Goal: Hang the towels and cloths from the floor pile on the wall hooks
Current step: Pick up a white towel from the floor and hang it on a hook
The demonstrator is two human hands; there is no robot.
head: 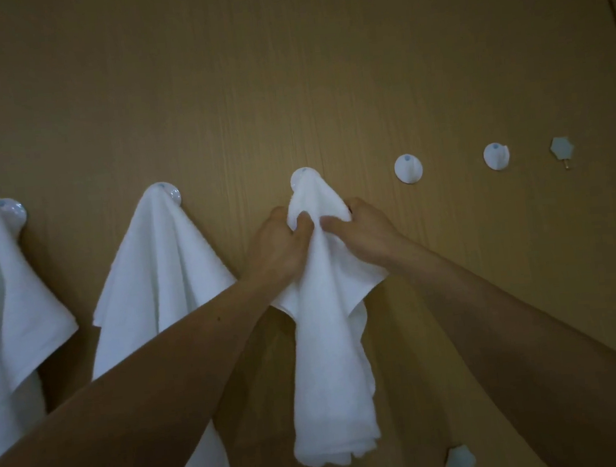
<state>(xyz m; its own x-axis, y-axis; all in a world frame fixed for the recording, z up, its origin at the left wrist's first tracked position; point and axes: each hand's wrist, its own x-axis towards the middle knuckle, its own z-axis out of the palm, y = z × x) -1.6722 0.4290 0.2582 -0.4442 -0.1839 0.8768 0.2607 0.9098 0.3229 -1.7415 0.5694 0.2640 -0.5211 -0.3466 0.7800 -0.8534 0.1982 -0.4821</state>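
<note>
Tan wood-grain wall [286, 86]: left hand [281, 243] and right hand [362, 232] pinch the white terry towel [327, 343] just under the round white plastic hook [299, 177]. Best to tug evenly, then let go gently.

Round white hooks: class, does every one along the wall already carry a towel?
No: the fourth hook and fifth hook from the left are bare.

The left hand [277, 252] and right hand [368, 236] were bare, as were both forearms to the frame's edge; a small mole marked the left forearm [183, 352].
</note>
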